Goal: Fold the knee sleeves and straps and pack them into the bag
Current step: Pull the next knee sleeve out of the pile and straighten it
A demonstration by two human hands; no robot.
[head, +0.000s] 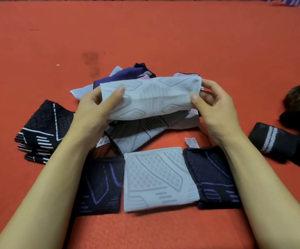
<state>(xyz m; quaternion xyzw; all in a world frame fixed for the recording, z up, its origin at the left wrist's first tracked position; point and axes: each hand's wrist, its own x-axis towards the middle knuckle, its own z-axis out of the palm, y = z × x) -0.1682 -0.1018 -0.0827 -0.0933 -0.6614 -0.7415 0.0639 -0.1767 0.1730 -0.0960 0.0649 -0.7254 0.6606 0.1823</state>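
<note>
Red carpeted floor under everything. Far left: black folded sleeves, white lines, stacked. My left hand pinches the left end of a light grey sleeve, thumb on top; right hand pinches its right end, held above the unfolded pile. Near me, 3 folded sleeves in a row: navy, grey, navy. Far right: black strap.

Both forearms bare, reaching in from the near edge and converging toward the centre. Left hand raised, thumb on top, fingers curled under, pinching the left end of a pale grey sleeve. Right hand level with it, thumb and fingers pinching the sleeve's right end.
</note>
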